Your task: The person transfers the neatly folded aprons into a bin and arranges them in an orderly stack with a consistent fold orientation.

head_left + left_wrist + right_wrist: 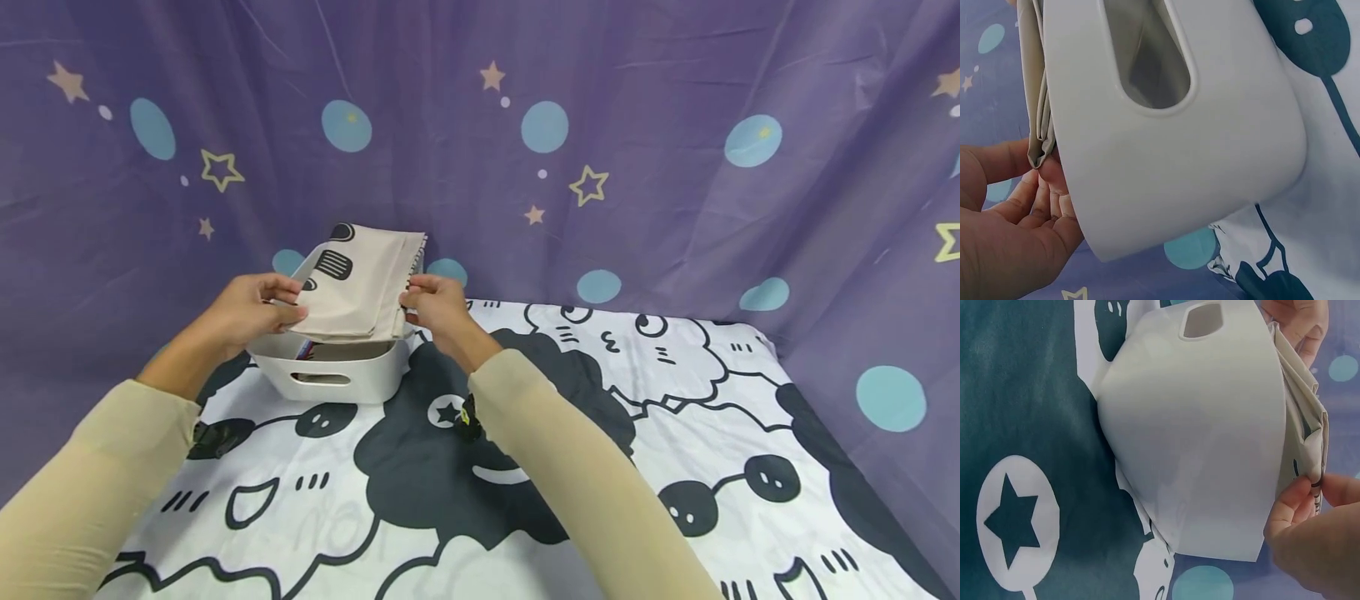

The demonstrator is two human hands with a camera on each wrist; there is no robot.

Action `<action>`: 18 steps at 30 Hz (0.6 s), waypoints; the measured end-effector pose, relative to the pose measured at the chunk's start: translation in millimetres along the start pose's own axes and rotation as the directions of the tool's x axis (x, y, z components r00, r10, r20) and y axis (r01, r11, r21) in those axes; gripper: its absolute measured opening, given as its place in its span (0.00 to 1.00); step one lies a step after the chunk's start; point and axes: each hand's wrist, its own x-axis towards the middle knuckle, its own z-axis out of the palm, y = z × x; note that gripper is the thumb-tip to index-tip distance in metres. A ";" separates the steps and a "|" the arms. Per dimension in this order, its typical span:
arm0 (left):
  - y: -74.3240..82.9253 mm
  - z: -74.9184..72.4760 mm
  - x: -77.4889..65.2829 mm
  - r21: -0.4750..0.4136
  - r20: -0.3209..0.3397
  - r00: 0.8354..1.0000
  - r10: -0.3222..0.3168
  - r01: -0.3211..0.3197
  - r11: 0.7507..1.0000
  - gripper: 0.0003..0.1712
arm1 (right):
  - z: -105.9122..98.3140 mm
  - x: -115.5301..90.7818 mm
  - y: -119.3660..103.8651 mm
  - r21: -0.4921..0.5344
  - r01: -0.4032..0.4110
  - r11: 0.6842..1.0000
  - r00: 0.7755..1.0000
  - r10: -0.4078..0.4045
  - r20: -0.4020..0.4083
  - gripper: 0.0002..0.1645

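A folded cream cloth (360, 287) with black printed shapes lies tilted over the top of a white plastic bin (367, 379). My left hand (258, 307) pinches its left edge between thumb and fingers. At the opposite edge, my right hand (438, 307) pinches the folded layers. The left wrist view has the left hand (1019, 234) holding a cloth corner right at the bin's rim. Seen from the right wrist, the stacked folds (1307, 425) stand between the right hand (1319, 534) and the bin wall (1197, 431). The cloth hides most of the bin's inside.
Under the cloth's front edge, a small red and blue item (305, 350) shows inside the bin. The bin, with an oval handle slot (321, 379), stands on a black and white cartoon-print sheet (315, 467). A purple curtain (645, 83) hangs close behind it.
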 end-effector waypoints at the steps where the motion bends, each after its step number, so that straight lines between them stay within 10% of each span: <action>1: -1.2 -0.6 0.0 0.004 -0.005 1.000 0.000 0.000 1.000 0.31 | 1.1 0.1 0.4 -0.002 0.001 1.000 1.000 -0.001 0.003 0.25; 18: -8.9 -1.1 0.7 0.027 -0.037 0.999 -0.012 0.013 1.000 0.28 | 10.2 3.1 7.5 0.026 -0.025 0.999 1.000 0.025 -0.007 0.25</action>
